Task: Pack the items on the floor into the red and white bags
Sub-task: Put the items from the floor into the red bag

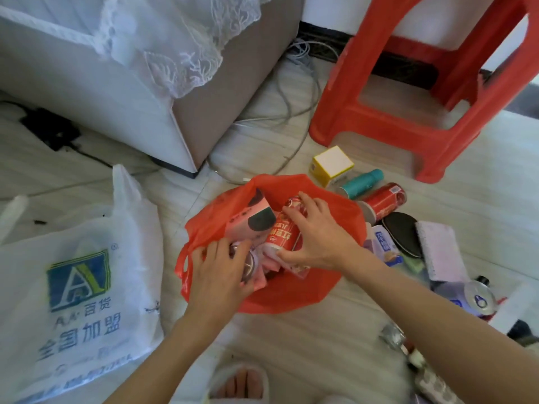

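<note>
mid-way through filling the red bag (291,298), by the look of it: settling goods inside it rather than fetching new ones. red bag sitting open on the floor (306,345) between the two arms, mouth up, already holding a red can (284,234), a pink carton (250,220) and a round metal tin (250,268). white bag (84,275) lying well to the left, printed with a blue and green logo, slumped and seemingly not yet in use.

right hand (316,234) spread wide over the red can, fingertips curled round its upper end and thumb down near its base beside a pink wrapper; gripping it, probably nudging it upright or deeper. left hand (217,271) draped over the round metal tin at the bag's near rim, fingers bent round its edge; holding or pressing it, hard to say which.

still waiting on the floor to the right: a yellow and white box (332,166), a teal bottle (363,183), a second red can (385,201), a black pad (402,233), a spiral notebook (439,250), a silver can (479,298) and small packets.

next, likely: letting go once both pieces sit steady, then reaching right for the nearest loose item. worth keeping the thin plastic mouth propped open, since cans roll and the bag sides sag.
</note>
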Demonstrator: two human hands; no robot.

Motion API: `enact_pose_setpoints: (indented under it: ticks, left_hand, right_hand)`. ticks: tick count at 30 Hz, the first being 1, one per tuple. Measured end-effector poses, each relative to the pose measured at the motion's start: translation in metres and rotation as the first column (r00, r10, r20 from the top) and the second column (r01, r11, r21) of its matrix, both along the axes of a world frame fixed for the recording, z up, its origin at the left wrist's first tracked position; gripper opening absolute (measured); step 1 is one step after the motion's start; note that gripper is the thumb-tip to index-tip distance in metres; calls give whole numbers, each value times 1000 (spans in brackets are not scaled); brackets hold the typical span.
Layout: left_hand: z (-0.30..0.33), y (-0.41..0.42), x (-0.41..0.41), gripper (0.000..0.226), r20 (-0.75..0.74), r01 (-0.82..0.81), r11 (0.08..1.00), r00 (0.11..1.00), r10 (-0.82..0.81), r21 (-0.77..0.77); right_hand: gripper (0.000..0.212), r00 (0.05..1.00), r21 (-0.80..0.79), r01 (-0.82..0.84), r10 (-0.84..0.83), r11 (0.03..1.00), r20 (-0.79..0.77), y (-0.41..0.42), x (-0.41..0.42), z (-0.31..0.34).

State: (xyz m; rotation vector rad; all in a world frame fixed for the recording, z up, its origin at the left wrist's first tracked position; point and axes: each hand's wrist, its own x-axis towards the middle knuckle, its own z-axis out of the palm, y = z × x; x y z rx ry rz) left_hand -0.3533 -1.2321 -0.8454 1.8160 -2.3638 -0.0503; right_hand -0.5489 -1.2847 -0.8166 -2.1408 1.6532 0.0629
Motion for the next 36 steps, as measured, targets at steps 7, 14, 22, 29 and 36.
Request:
enact_pose_setpoints:
  ticks: [7,14,22,29,36]
  left_hand:
    - [-16,6,14,54,64,-48,999,997,48,6]
    - [-14,14,41,46,134,-59,996,989,67,-66]
    - [1,-22,35,42,-18,-55,985,998,52,-164]
    - [2,-73,38,65,50,-214,872,975,215,439]
    - [-16,-23,87,17,-127,-362,797,872,473,484]
  right_hand:
    - [69,998,11,-66,66,998,23,2,6,-15]
    - [48,1000,-121,-29,28,992,-14,14,17,-10]
    - [57,998,-1,46,-46,999,53,18,17,-22]
    - [55,998,11,42,-42,999,51,18,14,-27]
    - [54,997,-24,37,-35,999,62,20,12,-26]
